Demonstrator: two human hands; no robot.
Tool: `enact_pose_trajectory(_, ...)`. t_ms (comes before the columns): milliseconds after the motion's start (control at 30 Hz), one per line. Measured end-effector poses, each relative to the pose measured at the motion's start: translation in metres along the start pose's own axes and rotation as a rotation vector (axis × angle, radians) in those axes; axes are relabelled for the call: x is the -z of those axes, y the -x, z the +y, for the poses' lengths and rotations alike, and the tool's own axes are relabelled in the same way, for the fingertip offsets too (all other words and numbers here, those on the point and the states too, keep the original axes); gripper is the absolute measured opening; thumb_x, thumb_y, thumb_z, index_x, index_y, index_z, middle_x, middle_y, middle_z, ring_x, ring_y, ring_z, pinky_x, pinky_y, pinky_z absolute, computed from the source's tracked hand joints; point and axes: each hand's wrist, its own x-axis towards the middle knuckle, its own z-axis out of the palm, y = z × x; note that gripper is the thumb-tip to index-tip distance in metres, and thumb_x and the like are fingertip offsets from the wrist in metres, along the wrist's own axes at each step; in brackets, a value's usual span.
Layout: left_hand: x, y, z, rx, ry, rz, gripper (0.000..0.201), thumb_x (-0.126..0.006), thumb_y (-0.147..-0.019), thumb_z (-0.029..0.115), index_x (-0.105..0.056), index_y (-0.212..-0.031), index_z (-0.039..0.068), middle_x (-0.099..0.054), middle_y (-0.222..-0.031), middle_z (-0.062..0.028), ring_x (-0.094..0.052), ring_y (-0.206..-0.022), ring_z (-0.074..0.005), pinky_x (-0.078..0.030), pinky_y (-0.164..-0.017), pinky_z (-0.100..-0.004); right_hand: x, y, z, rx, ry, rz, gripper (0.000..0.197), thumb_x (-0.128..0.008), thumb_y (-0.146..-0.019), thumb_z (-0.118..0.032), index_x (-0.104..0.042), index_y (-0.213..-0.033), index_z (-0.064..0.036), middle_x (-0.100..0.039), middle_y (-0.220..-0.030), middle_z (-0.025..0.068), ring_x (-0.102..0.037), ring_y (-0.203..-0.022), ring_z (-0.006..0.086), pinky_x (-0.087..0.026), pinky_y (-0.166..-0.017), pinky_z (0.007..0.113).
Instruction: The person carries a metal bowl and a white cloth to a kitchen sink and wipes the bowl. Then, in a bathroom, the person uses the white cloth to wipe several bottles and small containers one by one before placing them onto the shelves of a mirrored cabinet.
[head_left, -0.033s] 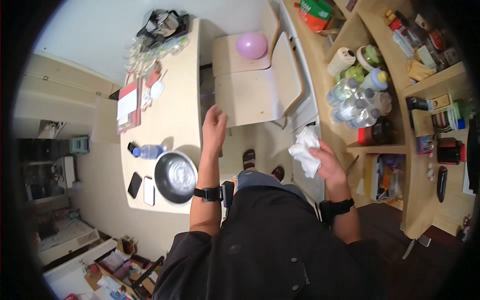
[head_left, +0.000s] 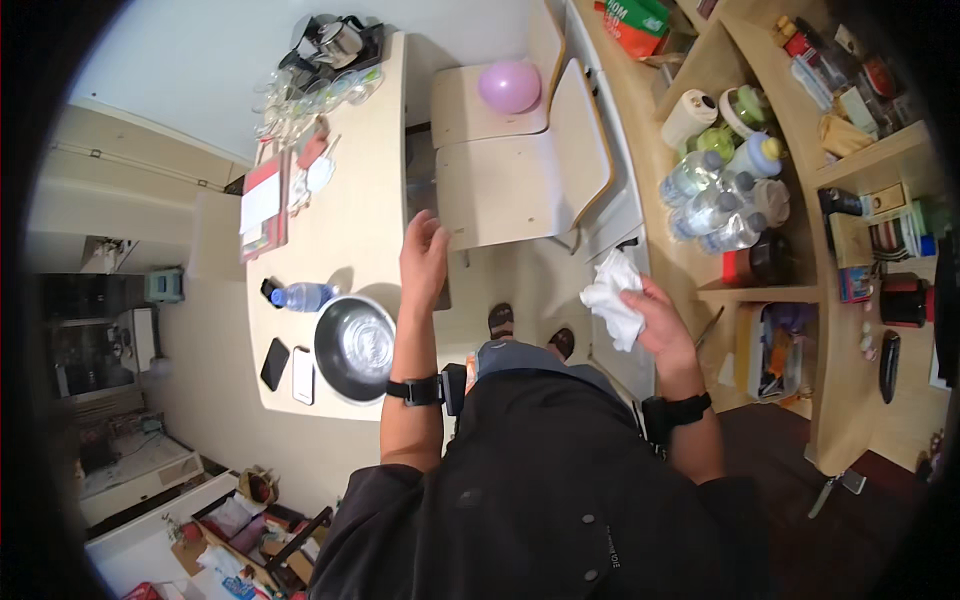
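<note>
On my feed, the right grip (head_left: 657, 318) grasps a crumpled white cloth or tissue (head_left: 611, 300), left of the pale wooden shelving (head_left: 822, 400); whether the left grip (head_left: 424, 258) is clenched I cannot tell. White lettering marks a green-and-orange packet (head_left: 636, 24).

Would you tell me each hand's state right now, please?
Left hand: loosely curled, no object visible in it.
Right hand: closed on a crumpled white cloth or tissue.

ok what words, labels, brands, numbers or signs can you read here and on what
Green and orange bag: large pale lettering, not copied here.
Black shirt: pale lettering, too small to read.
Clear bottles: any print too blurred to read.
Crumpled white wad: no print visible.
</note>
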Motion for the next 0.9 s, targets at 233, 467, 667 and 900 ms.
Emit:
enact_pose_trajectory(233, 0.128, 0.073, -0.009, 0.103, 0.019, 0.295, 0.051, -0.058, -0.086, 0.015, -0.041, -0.130, -0.004, -0.054, -0.120, -0.0169, -0.056, -0.098, -0.0178, -0.046, -0.079, -0.0266, -0.013, -0.003, 0.035, -0.050, -0.110, -0.035, 0.040, -0.055, -0.084, -0.006, -0.047, -0.123, 0.0012, -0.060, -0.109, 0.0132, -0.062, -0.093, 0.0237, -0.052, -0.077, 0.036)
enact_pose_trajectory(467, 0.231, 0.130, -0.035, 0.174, -0.046, 0.379, 0.042, -0.055, -0.090, 0.013, -0.044, -0.125, -0.005, -0.055, -0.113, -0.0111, -0.057, -0.095, -0.0146, -0.046, -0.076, -0.0247, -0.047, 0.014, 0.065, 0.016, -0.060, 0.146, 0.041, -0.054, -0.085, -0.007, -0.045, -0.124, 0.0030, -0.059, -0.111, 0.0154, -0.061, -0.097, 0.0270, -0.052, -0.081, 0.038)
enact_pose_trajectory(667, 0.309, 0.150, -0.085, 0.231, -0.053, 0.233, 0.038, -0.054, -0.091, 0.017, -0.048, -0.121, -0.005, -0.057, -0.112, -0.0118, -0.060, -0.094, -0.0164, -0.047, -0.077, -0.0264, -0.103, 0.054, 0.137, 0.056, -0.065, 0.137, 0.041, -0.055, -0.086, -0.010, -0.045, -0.124, 0.0025, -0.059, -0.110, 0.0153, -0.062, -0.092, 0.0243, -0.054, -0.076, 0.035)
enact_pose_trajectory(900, 0.365, 0.169, -0.117, 0.470, -0.218, -0.243, 0.038, -0.058, -0.089, 0.030, -0.059, -0.108, -0.003, -0.064, -0.093, -0.0077, -0.061, -0.083, -0.0143, -0.047, -0.070, -0.0260, -0.153, 0.139, 0.256, 0.060, -0.184, 0.422, 0.043, -0.058, -0.084, -0.009, -0.045, -0.124, 0.0018, -0.058, -0.113, 0.0146, -0.061, -0.099, 0.0256, -0.052, -0.082, 0.037)
